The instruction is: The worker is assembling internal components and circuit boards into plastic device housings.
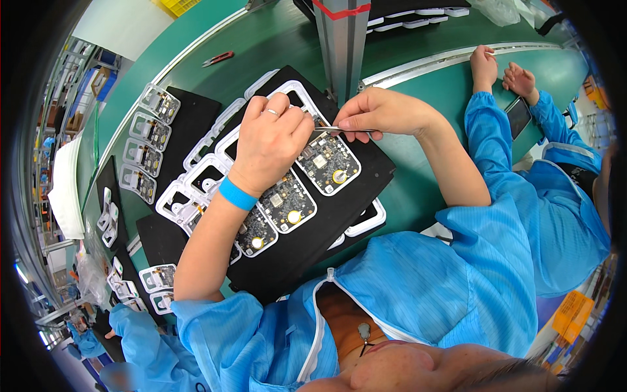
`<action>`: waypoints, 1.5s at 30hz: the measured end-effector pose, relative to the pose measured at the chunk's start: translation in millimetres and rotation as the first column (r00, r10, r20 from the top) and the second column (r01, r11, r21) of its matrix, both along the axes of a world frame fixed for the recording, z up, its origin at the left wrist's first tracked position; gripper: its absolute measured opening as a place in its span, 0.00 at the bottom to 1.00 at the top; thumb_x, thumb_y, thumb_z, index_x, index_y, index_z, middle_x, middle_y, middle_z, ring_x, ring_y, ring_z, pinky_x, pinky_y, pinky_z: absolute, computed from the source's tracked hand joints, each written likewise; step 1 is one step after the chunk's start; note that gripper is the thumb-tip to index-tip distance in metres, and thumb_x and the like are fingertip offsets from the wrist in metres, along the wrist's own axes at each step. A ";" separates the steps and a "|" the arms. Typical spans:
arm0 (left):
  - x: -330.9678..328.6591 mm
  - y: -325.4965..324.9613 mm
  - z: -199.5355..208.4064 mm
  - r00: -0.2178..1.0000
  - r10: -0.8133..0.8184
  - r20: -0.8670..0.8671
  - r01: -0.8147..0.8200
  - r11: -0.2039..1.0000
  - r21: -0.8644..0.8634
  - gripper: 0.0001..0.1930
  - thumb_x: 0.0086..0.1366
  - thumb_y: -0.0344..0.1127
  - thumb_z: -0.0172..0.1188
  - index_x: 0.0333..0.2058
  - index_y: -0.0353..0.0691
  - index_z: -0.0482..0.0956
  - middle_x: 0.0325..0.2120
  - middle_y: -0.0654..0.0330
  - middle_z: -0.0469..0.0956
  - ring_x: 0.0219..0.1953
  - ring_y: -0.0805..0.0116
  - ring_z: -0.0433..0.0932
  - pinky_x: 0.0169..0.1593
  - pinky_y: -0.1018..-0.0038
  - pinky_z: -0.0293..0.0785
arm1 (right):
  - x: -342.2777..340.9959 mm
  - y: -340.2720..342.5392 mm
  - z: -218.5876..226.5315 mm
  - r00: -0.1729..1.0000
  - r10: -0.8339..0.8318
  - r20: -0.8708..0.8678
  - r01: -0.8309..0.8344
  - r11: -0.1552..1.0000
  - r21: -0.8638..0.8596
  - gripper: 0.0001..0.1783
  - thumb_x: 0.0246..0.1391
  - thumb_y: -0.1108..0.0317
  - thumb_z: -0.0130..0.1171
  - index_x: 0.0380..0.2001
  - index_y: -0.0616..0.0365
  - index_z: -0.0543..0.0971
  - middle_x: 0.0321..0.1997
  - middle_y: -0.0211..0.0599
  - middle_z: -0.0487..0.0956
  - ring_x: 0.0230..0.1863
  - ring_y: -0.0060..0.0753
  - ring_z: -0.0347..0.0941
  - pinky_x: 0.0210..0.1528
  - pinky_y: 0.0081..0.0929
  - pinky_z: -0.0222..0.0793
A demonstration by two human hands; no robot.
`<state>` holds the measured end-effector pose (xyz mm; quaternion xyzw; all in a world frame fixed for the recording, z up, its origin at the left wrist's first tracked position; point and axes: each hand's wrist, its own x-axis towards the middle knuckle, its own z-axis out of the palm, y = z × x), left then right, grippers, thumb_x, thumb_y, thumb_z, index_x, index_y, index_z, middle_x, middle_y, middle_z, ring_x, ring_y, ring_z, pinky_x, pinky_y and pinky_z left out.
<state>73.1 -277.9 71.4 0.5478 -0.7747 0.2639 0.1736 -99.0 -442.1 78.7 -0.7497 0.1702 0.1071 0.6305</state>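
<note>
My right hand (385,112) grips thin metal tweezers (373,131), their tip pointing left over a dark circuit board in a white frame (339,163). My left hand (275,140), with a ring and a blue wristband (238,194), is bent over the same board's upper left, its fingers curled together. Whatever those fingers hold is hidden under them. A round yellow-and-white part (339,176) sits on the board's lower right. Alongside, to the left, lie similar framed boards (287,204), partly covered by my left hand and forearm. All rest on a black foam mat (297,251).
A metal post (343,59) with red tape rises just behind my hands. Red-handled snips (217,59) lie on the green table (274,39). More framed boards (143,153) stand in a row at left. At right, a co-worker's hands (520,81) are near a phone (518,117).
</note>
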 end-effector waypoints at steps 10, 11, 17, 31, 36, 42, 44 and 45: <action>-3.1 -2.2 -1.5 1.000 0.011 -0.020 -0.012 0.999 -0.037 0.05 0.45 0.32 0.59 0.24 0.42 0.75 0.21 0.66 0.66 0.32 0.67 0.68 0.36 0.70 0.63 | -1.0 -3.9 -11.0 0.996 -0.092 0.012 0.092 0.995 0.037 0.11 0.57 0.62 0.61 0.35 0.59 0.82 0.22 0.21 0.73 0.19 0.09 0.60 0.18 0.12 0.50; -3.1 -2.0 -1.3 1.000 0.016 -0.019 -0.017 0.999 -0.040 0.05 0.45 0.32 0.59 0.24 0.43 0.75 0.21 0.66 0.66 0.32 0.67 0.68 0.36 0.70 0.63 | 0.4 -5.2 -14.1 0.996 -0.092 0.013 0.091 0.995 0.038 0.11 0.57 0.62 0.61 0.35 0.59 0.82 0.22 0.21 0.73 0.19 0.09 0.60 0.18 0.12 0.50; -7.0 -4.6 -1.3 0.999 0.029 -0.022 -0.030 0.999 -0.033 0.05 0.46 0.32 0.59 0.24 0.43 0.75 0.20 0.66 0.66 0.32 0.68 0.69 0.36 0.71 0.63 | 17.4 13.1 -14.6 0.950 -0.309 -0.043 0.309 0.913 0.267 0.10 0.53 0.66 0.64 0.32 0.63 0.81 0.21 0.24 0.72 0.13 0.08 0.52 0.14 0.12 0.39; -6.5 -0.6 -2.8 0.998 0.042 -0.038 -0.043 0.999 -0.030 0.08 0.46 0.33 0.58 0.28 0.41 0.78 0.21 0.66 0.67 0.32 0.68 0.69 0.37 0.70 0.63 | 30.6 14.5 -25.1 0.950 -0.311 -0.043 0.306 0.887 0.345 0.07 0.46 0.70 0.67 0.27 0.60 0.80 0.21 0.23 0.75 0.14 0.07 0.54 0.14 0.12 0.42; -10.9 12.2 3.4 0.992 0.071 -0.103 -0.068 0.997 0.034 0.09 0.47 0.31 0.60 0.30 0.41 0.80 0.22 0.66 0.67 0.32 0.66 0.69 0.36 0.69 0.62 | 30.4 3.4 -26.3 0.963 -0.265 -0.040 0.268 0.942 0.203 0.07 0.45 0.68 0.69 0.27 0.58 0.82 0.22 0.21 0.76 0.16 0.07 0.56 0.16 0.13 0.45; -21.7 33.6 4.3 0.935 0.061 -0.348 0.041 0.960 0.278 0.12 0.47 0.29 0.66 0.34 0.42 0.83 0.24 0.64 0.67 0.33 0.64 0.68 0.37 0.68 0.62 | 33.2 -0.8 -26.1 0.979 -0.201 -0.037 0.203 0.975 0.091 0.08 0.40 0.68 0.71 0.23 0.58 0.83 0.20 0.23 0.75 0.21 0.14 0.62 0.22 0.18 0.53; -26.0 35.5 5.3 0.934 0.060 -0.352 0.045 0.958 0.282 0.12 0.48 0.29 0.66 0.35 0.42 0.83 0.24 0.63 0.67 0.33 0.64 0.67 0.37 0.68 0.62 | 33.6 -1.6 -31.7 0.983 -0.153 0.101 0.151 0.988 0.030 0.08 0.40 0.68 0.71 0.24 0.60 0.83 0.22 0.27 0.79 0.25 0.17 0.68 0.28 0.19 0.61; -27.5 36.5 5.5 0.933 0.064 -0.355 0.043 0.957 0.286 0.13 0.49 0.30 0.66 0.36 0.42 0.83 0.25 0.63 0.67 0.33 0.63 0.67 0.37 0.68 0.62 | 34.1 -0.2 -29.6 0.984 -0.150 0.100 0.148 0.989 0.030 0.08 0.40 0.68 0.71 0.24 0.60 0.83 0.22 0.27 0.79 0.25 0.17 0.68 0.28 0.19 0.61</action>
